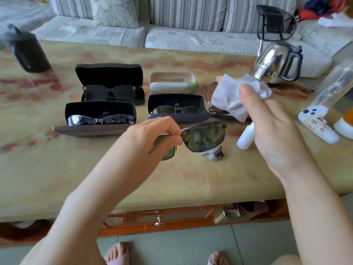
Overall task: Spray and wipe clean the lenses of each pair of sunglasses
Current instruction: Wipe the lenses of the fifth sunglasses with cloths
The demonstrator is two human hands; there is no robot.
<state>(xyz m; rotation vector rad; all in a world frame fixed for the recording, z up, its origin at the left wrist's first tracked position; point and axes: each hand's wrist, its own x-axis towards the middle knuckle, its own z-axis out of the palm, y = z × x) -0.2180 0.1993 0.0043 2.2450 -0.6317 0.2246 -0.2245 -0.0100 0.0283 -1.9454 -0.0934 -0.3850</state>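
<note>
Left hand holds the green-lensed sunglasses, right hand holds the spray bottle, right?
No. In the head view the right hand holds the grey cloth; the white spray bottle sits on the table. The left hand does hold the green-lensed sunglasses.

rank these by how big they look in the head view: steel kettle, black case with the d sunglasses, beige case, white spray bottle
1. black case
2. steel kettle, not far behind
3. beige case
4. white spray bottle, partly hidden behind the right hand, so its full size is unsure

Left hand pinches sunglasses; right hand apparently grips grey cloth.
</note>
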